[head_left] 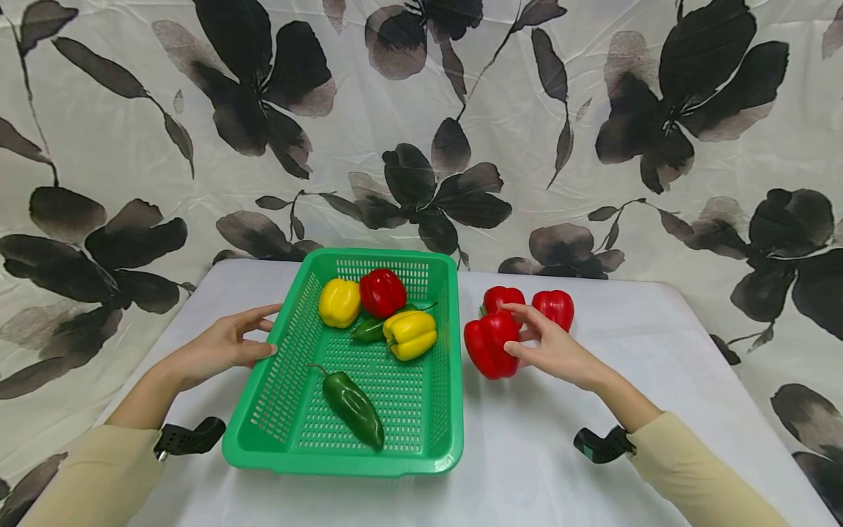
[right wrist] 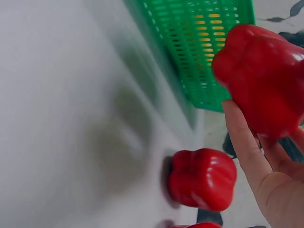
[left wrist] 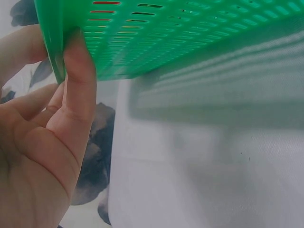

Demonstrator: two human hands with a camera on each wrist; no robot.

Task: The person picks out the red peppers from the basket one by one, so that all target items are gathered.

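A red bell pepper [head_left: 486, 347] in the right hand [head_left: 560, 353], held just right of a green basket [head_left: 342, 463].
A white table [head_left: 658, 359] stands against a pale cloth [head_left: 408, 117] printed with dark flowers. The pepper is glossy, deep red and lobed, and is raised above the tabletop, with two more red peppers [head_left: 555, 309] on its far side. It looks taller than wide; which way its stem end faces I cannot tell. The right thumb and fingers are parted by the pepper's width and pinch it. The left hand [head_left: 227, 342] pinches the basket's left rim, thumb and fingers only slightly apart. The basket is slotted plastic, its long axis running near to far, its open top facing up.
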